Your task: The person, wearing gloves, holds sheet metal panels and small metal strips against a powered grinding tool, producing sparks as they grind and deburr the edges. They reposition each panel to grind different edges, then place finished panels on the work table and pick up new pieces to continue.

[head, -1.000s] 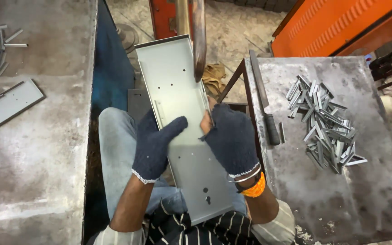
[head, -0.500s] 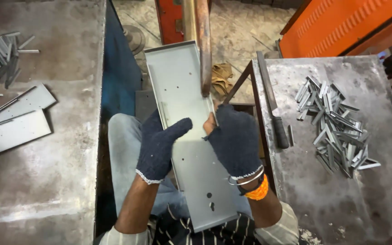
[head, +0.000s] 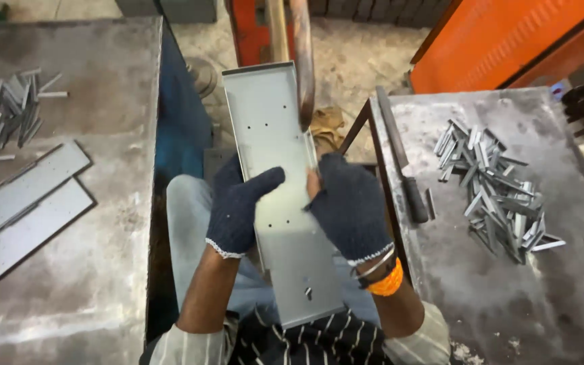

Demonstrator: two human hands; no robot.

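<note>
Dark blue knit gloves (white-edged cuffs), striped rolled sleeves, orange band and thin bangles on right wrist (head: 381, 274)

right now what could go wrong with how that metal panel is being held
1. The left hand and right hand grip the long grey sheet-metal panel by its thin folded edges, and a bare fingertip shows at the right glove, so a slip might cut it.
2. The panel's far end lies right beside the vertical metal bar; it may knock against it.
3. The panel sticks out past both hands, so it could tip or twist.
</note>
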